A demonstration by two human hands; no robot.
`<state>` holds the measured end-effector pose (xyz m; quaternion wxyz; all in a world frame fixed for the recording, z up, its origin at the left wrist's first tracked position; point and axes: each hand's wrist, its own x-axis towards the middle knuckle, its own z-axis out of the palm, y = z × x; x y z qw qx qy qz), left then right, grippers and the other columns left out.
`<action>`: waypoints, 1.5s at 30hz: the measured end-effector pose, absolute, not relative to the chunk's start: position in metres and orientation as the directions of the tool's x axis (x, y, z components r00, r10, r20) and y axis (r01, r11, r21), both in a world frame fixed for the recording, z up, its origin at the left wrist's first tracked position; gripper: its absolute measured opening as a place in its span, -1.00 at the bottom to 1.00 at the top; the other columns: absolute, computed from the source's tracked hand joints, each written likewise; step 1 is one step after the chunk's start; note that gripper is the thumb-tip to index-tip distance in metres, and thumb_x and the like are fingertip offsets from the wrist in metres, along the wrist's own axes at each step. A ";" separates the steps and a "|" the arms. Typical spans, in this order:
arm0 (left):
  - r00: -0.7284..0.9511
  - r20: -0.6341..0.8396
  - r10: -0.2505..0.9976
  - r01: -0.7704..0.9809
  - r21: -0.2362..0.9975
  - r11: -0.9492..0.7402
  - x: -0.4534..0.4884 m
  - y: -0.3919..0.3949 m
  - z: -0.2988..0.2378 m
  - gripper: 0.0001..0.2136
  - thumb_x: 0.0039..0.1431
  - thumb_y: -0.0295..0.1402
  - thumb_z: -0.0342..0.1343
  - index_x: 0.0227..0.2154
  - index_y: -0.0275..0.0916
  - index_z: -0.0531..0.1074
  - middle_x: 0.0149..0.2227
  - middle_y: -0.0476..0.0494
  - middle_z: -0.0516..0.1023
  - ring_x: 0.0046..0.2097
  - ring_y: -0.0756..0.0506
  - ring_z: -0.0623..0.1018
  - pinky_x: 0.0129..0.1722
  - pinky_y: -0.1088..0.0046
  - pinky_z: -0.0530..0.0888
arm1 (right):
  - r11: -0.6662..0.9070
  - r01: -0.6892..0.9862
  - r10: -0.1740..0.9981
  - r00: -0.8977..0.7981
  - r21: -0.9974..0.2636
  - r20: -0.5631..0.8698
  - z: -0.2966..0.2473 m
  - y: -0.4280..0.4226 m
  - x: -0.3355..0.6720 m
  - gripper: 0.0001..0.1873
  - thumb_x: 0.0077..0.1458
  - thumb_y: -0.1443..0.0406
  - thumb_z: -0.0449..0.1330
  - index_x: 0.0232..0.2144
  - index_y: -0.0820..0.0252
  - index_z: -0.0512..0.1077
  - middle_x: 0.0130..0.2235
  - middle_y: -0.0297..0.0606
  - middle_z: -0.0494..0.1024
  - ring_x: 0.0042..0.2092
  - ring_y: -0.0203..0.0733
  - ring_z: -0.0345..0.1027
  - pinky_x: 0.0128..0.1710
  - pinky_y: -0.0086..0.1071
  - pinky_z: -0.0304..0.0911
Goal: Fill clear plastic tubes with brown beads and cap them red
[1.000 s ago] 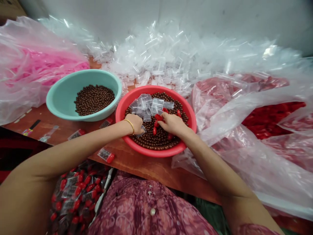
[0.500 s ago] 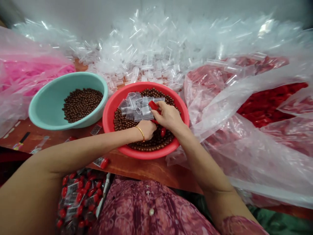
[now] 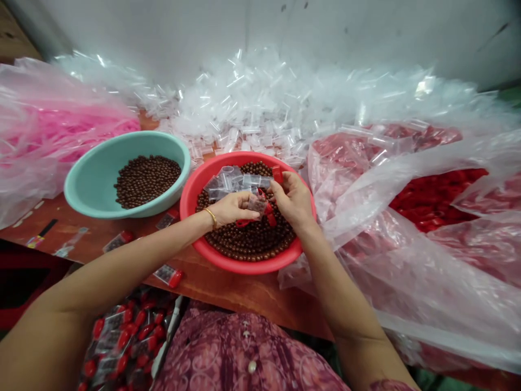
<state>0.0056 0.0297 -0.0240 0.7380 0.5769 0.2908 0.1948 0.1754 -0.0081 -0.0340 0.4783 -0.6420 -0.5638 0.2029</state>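
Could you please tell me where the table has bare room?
The tabletop strip between the red bowl and the patterned garment looks bare, though narrow. Clear plastic pieces crowd behind the bowl; a plastic bag crowds its right.

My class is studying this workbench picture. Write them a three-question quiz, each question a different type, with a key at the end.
1. True or false: the left hand holds a small clear container.
2. Choose one. The small piece at the fingertips of the right hand is: A) green; B) red; C) blue.
3. Which small round things lie in both the teal basin and the red basin?

Key: 1. True. 2. B. 3. Brown beads.
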 end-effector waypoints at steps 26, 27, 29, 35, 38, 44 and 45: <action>0.587 0.031 0.809 -0.277 0.947 0.165 -0.014 0.023 -0.021 -0.60 -0.12 -0.27 0.30 -0.22 -0.30 0.33 -0.29 -0.12 0.55 -0.18 -0.06 0.54 -0.18 0.38 0.47 | 0.283 0.943 0.890 -0.190 0.175 -0.414 -0.009 -0.040 0.159 -0.69 0.09 0.43 -0.03 -0.35 0.30 0.53 -0.30 0.04 0.59 -0.24 0.01 0.50 -0.35 -0.30 0.30; 0.587 0.024 0.809 -0.276 0.946 0.172 -0.014 0.023 -0.021 -0.61 -0.11 -0.28 0.29 -0.21 -0.31 0.34 -0.30 -0.11 0.54 -0.19 -0.05 0.54 -0.20 0.39 0.47 | 0.259 0.955 0.901 -0.184 0.147 -0.393 -0.009 -0.040 0.162 -0.71 0.10 0.40 -0.01 -0.37 0.27 0.53 -0.31 0.00 0.59 -0.25 -0.01 0.50 -0.36 -0.32 0.29; 0.612 0.014 0.791 -0.247 0.953 0.174 -0.015 0.022 -0.022 -0.65 -0.09 -0.33 0.27 -0.22 -0.31 0.36 -0.32 -0.10 0.53 -0.23 -0.03 0.53 -0.23 0.43 0.47 | 0.173 0.985 0.943 -0.161 0.016 -0.291 -0.008 -0.039 0.168 -0.72 0.12 0.31 0.01 -0.42 0.21 0.52 -0.38 -0.12 0.59 -0.33 -0.09 0.48 -0.41 -0.37 0.25; 0.708 0.005 0.706 -0.159 0.975 0.153 -0.016 0.021 -0.018 -0.70 -0.10 -0.54 0.18 -0.22 -0.30 0.40 -0.33 -0.06 0.53 -0.26 0.04 0.52 -0.23 0.50 0.45 | 0.075 0.632 0.983 0.085 -0.772 0.166 0.008 -0.033 0.169 -0.63 0.00 0.04 0.10 -0.51 0.21 0.47 -0.58 -0.36 0.41 -0.52 -0.28 0.26 -0.52 -0.43 0.14; 0.712 -0.025 0.702 -0.142 0.974 0.178 -0.017 0.022 -0.017 -0.63 -0.16 -0.60 0.13 -0.20 -0.30 0.39 -0.32 -0.06 0.53 -0.26 0.03 0.52 -0.31 0.55 0.43 | 0.117 0.485 0.959 0.170 -0.867 0.224 0.015 -0.028 0.157 -0.71 -0.07 0.08 0.16 -0.50 0.20 0.47 -0.53 -0.37 0.43 -0.47 -0.29 0.27 -0.42 -0.40 0.20; 0.748 -0.087 0.658 -0.110 0.961 0.252 -0.016 0.019 -0.017 -0.56 -0.21 -0.59 0.09 -0.14 -0.32 0.37 -0.35 -0.06 0.53 -0.37 0.04 0.49 -0.46 0.58 0.39 | 0.036 0.365 0.963 0.237 -0.930 0.131 0.016 -0.027 0.148 -0.75 -0.10 0.10 0.20 -0.53 0.18 0.42 -0.65 -0.47 0.24 -0.56 -0.36 0.12 -0.54 -0.44 0.10; 0.756 -0.090 0.648 -0.108 0.960 0.259 -0.015 0.018 -0.016 -0.55 -0.21 -0.59 0.10 -0.14 -0.32 0.38 -0.35 -0.06 0.53 -0.39 0.05 0.48 -0.47 0.58 0.38 | 0.028 0.346 0.966 0.233 -0.938 0.114 0.015 -0.028 0.148 -0.75 -0.10 0.11 0.21 -0.51 0.18 0.42 -0.66 -0.48 0.22 -0.57 -0.36 0.11 -0.55 -0.44 0.08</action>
